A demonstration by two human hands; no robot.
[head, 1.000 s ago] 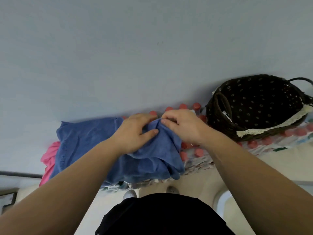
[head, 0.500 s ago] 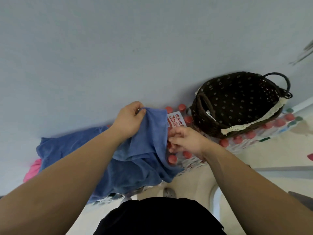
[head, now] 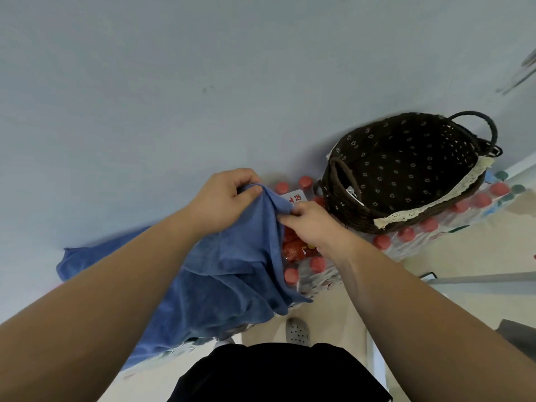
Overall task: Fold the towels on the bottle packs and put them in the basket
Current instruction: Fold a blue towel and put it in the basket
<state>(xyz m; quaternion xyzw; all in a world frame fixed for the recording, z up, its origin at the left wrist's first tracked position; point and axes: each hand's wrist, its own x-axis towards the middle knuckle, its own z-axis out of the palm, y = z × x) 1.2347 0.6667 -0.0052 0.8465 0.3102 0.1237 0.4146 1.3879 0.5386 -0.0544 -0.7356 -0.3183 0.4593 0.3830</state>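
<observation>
Two hands of ours grip one blue towel (head: 237, 271): our left hand (head: 223, 198) pinches its top edge, raised near the pale blue-grey wall (head: 203, 82), and our right hand (head: 307, 224) pinches the edge just beside it. The towel drapes over shrink-wrapped bottle packs (head: 319, 280) standing on a beige floor (head: 333, 314) against that wall. One white label (head: 295, 196) on the packs bears red characters, too hidden to read. One dark wicker basket (head: 362, 219) with lace trim (head: 435, 204) sits on the packs at right, apart from the towel. Red caps (head: 291, 275) are partly covered, so we cannot count them.
</observation>
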